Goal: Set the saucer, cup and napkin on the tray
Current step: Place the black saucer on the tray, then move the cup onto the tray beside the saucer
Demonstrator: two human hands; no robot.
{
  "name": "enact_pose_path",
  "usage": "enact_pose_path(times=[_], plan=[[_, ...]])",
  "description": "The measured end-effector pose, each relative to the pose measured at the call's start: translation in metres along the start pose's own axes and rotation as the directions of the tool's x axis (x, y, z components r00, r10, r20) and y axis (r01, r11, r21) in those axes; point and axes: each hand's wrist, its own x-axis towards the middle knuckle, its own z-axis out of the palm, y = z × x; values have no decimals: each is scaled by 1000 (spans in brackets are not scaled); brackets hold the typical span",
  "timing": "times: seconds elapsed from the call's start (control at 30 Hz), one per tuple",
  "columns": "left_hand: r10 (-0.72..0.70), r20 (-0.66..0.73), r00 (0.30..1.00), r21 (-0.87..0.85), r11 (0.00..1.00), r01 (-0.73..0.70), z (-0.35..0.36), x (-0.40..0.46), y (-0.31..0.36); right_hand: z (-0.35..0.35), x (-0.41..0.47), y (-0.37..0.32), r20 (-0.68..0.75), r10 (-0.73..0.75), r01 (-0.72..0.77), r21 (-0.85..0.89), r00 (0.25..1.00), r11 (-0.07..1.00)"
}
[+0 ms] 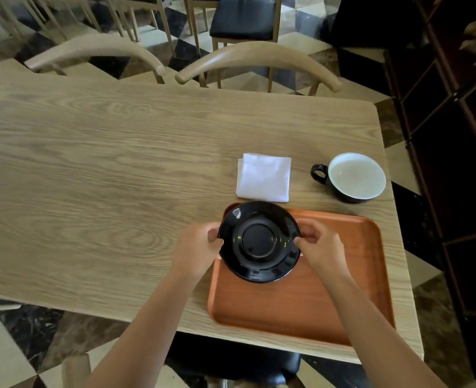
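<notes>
A glossy black saucer [259, 241] is over the far left part of the orange-brown tray [343, 289]. My left hand [196, 249] grips its left rim and my right hand [319, 245] grips its right rim. I cannot tell whether the saucer rests on the tray or hangs just above it. A folded white napkin [264, 177] lies on the table just beyond the tray. To its right stands a black cup [353, 177] with a white inside, its handle pointing left.
The light wooden table [105, 169] stretches to the left. Two curved chair backs [259, 58] stand at its far edge. A dark shelf unit [460, 135] runs along the right side. A black chair seat [236, 359] sits below the near edge.
</notes>
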Motion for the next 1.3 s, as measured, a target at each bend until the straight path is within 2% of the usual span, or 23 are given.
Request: enact_pose_path(times=[0.1,0.2,0.4,0.5,0.6,0.7,0.73,0.8,0.87,0.93,1.03,1.13,1.23,1.3], plan=[[-77,53,996,-178,980,86,-4,1,-6,1,3,0,-2,7,-6,13,1000,1000],[-126,73,989,-248,958,141,-5,1,-9,0,3,2,11,8,-9,19,1000,1000],[-87,91,992,-103,990,96,-8,4,-4,-10,8,4,106,25,-27,20,994,999],[-111,90,990,17,994,110,-12,4,-1,-23,6,2,170,46,-63,94,984,994],[25,-4,1000,204,979,-23,-17,9,15,-49,1,-4,151,43,-69,169,988,983],[273,-16,962,147,952,-268,-4,18,51,-84,3,-11,-128,-35,62,208,991,976],[364,-15,931,156,921,-358,5,22,64,-95,6,-11,-219,-75,109,150,973,983],[519,2,855,252,827,-503,25,32,88,-113,17,-7,-313,-225,203,-102,923,974],[667,23,744,365,688,-628,46,44,107,-123,34,6,-248,-409,299,-382,878,874],[747,82,660,475,553,-685,67,57,120,-128,46,18,-104,-452,339,-518,886,785],[729,164,665,554,489,-673,91,70,125,-130,58,34,36,-517,415,-646,855,641],[689,210,693,589,477,-653,108,79,127,-132,67,44,97,-562,470,-674,821,570],[654,243,716,587,488,-646,115,89,130,-130,73,47,52,-636,504,-659,770,558],[655,212,725,556,529,-641,118,93,132,-127,77,47,32,-654,511,-654,756,558]])
